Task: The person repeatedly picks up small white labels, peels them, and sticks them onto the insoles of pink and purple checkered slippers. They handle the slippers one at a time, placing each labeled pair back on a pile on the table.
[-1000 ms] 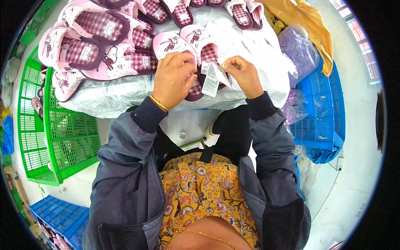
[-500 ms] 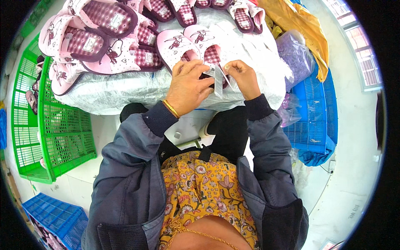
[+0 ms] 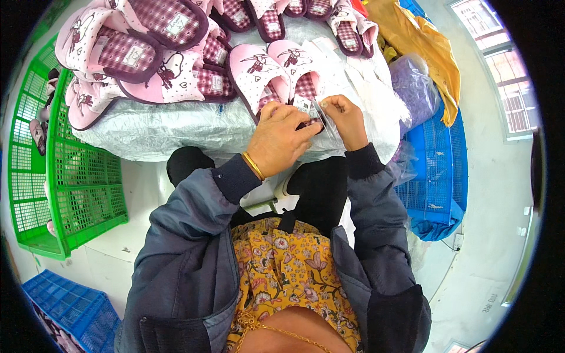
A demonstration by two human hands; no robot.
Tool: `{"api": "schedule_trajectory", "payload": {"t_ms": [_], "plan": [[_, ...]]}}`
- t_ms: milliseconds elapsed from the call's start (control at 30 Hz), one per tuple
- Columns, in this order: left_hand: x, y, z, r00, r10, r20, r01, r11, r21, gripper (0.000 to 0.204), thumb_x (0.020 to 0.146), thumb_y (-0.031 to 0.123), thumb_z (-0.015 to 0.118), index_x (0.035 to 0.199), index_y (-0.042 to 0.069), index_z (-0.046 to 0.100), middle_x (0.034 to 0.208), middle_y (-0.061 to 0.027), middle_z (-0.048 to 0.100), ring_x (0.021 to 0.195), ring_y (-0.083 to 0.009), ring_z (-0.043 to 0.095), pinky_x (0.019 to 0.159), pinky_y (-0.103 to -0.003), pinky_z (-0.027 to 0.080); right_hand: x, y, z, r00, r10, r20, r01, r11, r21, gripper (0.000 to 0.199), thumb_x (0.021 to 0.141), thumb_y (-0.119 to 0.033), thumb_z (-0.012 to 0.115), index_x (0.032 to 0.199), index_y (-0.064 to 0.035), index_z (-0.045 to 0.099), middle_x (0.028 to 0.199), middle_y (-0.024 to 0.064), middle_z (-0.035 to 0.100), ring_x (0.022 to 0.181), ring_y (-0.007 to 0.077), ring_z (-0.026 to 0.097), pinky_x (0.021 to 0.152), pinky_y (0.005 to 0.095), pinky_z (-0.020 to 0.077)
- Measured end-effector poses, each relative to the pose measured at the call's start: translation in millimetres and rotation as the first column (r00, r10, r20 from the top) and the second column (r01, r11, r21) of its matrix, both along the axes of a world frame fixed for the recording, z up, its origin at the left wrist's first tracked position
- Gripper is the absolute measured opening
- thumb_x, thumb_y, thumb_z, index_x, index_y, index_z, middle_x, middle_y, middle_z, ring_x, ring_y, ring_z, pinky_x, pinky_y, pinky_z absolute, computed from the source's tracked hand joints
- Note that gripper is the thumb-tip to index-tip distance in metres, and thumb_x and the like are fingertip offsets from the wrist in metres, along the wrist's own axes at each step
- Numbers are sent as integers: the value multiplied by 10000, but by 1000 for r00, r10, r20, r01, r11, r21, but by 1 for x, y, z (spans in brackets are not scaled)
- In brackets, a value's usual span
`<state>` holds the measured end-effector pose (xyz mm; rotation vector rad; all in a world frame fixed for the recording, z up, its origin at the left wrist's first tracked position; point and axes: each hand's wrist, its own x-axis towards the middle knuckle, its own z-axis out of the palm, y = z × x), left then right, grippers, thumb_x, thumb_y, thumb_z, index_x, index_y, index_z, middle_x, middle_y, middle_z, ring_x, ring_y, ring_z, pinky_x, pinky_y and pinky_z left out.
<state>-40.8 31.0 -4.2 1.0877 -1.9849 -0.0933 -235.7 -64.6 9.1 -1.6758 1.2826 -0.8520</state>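
A pair of pink slippers with white dotted fronts and plaid insoles lies before me, toes away. My left hand is closed over the heel ends, its fingers curled onto the insoles; part of the heels is hidden under it. Close by on the right, my right hand pinches a thin clear plastic strip between thumb and fingertips. A small white label with print shows on the right slipper's insole, between the two hands.
More pink slippers are heaped at the far left of the plastic-wrapped bale. Green crates stand at the left, a blue crate lower left, another blue crate at the right below yellow cloth.
My right hand's fingertips have drawn closer to the label, and the clear strip now slants beside the right slipper. My left hand has slid slightly down and right, uncovering more insole. The view shifted slightly.
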Motion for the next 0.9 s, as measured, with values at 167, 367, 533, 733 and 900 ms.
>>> {"api": "schedule_trajectory", "payload": {"t_ms": [167, 367, 533, 733, 900], "plan": [[5, -1, -6, 999, -33, -11, 33, 999, -4, 257, 765, 179, 717, 1014, 132, 680, 1014, -27, 600, 1040, -232, 537, 939, -414, 358, 4, 3, 14, 953, -80, -291, -37, 926, -376, 225, 848, -156, 723, 1013, -17, 659, 914, 65, 694, 755, 168, 635, 707, 291, 504], [19, 5, -10, 993, -55, -108, 50, 998, -46, 108, 779, 133, 716, 865, 76, 684, 964, -40, 638, 987, -243, 570, 905, -404, 393, 52, 2, 49, 907, 117, -405, -293, 866, -405, 609, 784, -263, 774, 1289, -58, 501, 956, 149, 678, 836, 314, 675, 720, 407, 523], [28, 9, -1, 992, -55, -113, 45, 995, -87, 118, 777, 114, 723, 874, 70, 671, 966, -60, 652, 992, -264, 586, 890, -404, 404, 85, -22, 33, 839, 58, -541, -319, 858, -403, 582, 804, -278, 733, 1291, -64, 496, 734, 170, 644, 706, 376, 647, 618, 461, 493], [57, 14, 1, 907, 109, -407, -209, 955, -210, 118, 794, 36, 719, 896, 45, 660, 920, -94, 631, 830, -287, 603, 724, -388, 472, 73, -9, 36, 947, 6, -320, -168, 859, -483, 370, 785, -75, 710, 1131, -66, 578, 645, 85, 570, 553, 200, 578, 533, 334, 462], [65, 2, -20, 834, 178, -522, -261, 961, -89, 83, 854, 6, 674, 927, 4, 635, 896, -137, 607, 784, -295, 592, 661, -334, 472, 46, -1, 79, 961, -13, -277, -93, 927, -364, 283, 797, -75, 681, 1070, -77, 607, 704, 103, 629, 627, 186, 640, 592, 322, 498]]}}
